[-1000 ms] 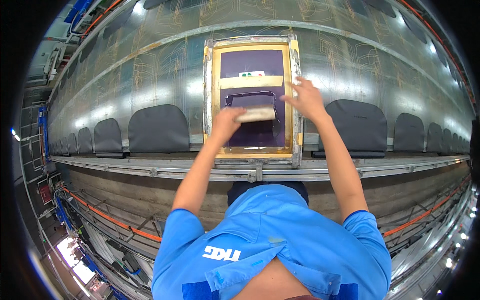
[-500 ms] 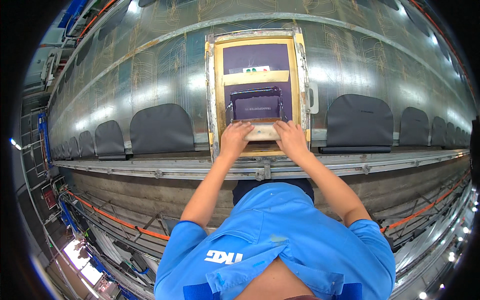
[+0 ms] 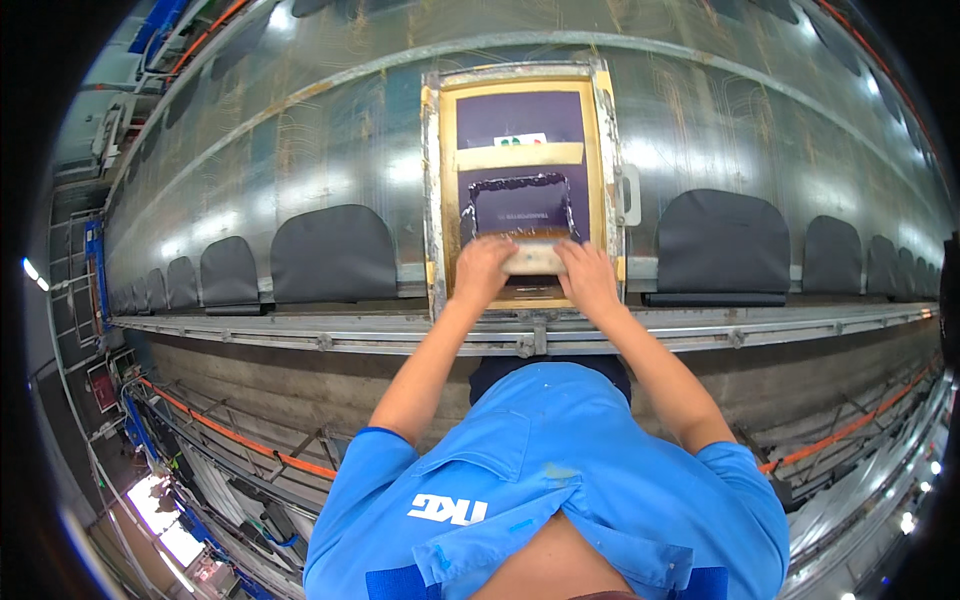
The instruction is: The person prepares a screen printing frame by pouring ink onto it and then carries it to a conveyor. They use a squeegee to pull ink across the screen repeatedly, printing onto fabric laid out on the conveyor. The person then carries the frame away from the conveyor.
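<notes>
A printing screen [image 3: 433, 190] with a worn, pale frame and yellowish tape lies on the metal table in front of me. Within it is dark purple mesh [image 3: 520, 120], with a wet, glossy band of dark ink [image 3: 515, 182] outlining a rectangle. My left hand [image 3: 484, 268] and my right hand [image 3: 587, 273] grip the two ends of a wooden squeegee [image 3: 537, 260] with a brown blade edge. It lies crosswise near the screen's close end, touching or just over the mesh; which one is unclear. The fingers are closed over its top.
Dark grey rounded panels lie in a row along the table, one [image 3: 333, 252] left and one [image 3: 723, 245] right of the screen. A metal rail [image 3: 680, 325] runs along the near edge. A pale strip [image 3: 520, 155] crosses the mesh, and a handle [image 3: 631, 195] sticks out at the right.
The whole scene has shifted slightly right in view. Both hands still hold the squeegee at the screen's near end. The ink outline at the far side looks a little more ragged.
</notes>
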A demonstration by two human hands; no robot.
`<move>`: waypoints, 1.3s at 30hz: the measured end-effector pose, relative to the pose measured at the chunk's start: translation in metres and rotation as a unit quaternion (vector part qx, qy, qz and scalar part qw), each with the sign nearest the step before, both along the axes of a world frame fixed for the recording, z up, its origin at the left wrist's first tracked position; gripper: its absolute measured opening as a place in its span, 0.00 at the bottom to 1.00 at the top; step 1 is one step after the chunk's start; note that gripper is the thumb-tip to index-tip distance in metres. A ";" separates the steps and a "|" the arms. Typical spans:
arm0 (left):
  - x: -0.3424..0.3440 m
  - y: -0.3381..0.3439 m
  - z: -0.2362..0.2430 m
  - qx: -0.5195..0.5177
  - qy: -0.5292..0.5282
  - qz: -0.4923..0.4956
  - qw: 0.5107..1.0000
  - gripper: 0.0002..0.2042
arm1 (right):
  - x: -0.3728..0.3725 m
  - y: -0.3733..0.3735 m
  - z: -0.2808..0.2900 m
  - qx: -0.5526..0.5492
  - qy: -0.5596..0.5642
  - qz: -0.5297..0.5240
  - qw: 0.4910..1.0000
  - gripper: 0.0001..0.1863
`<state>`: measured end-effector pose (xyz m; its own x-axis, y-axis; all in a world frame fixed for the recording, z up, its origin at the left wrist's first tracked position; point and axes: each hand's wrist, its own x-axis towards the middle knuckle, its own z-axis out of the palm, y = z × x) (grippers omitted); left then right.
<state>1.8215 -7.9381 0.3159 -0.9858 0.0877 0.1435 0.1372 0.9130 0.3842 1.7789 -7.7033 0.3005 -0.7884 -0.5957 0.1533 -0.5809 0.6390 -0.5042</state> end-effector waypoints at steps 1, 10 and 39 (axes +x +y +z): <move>0.012 -0.001 -0.003 0.005 -0.004 0.005 1.000 0.19 | 0.006 0.001 0.002 0.008 0.000 0.012 1.000 0.28; 0.018 0.010 0.003 -0.004 0.005 0.029 1.000 0.21 | -0.149 0.047 -0.058 -0.200 -0.011 -0.326 0.924 0.18; 0.177 -0.348 0.050 -0.016 -0.032 0.055 0.998 0.31 | -0.040 -0.352 0.010 -0.342 -0.120 -0.314 0.877 0.13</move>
<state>1.9987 -8.2856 0.3661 -0.9967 -0.0189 0.0794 0.0110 0.9330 0.3598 1.7388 -8.0557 0.3106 -0.9867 0.1351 0.0905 -0.0470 0.2955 -0.9542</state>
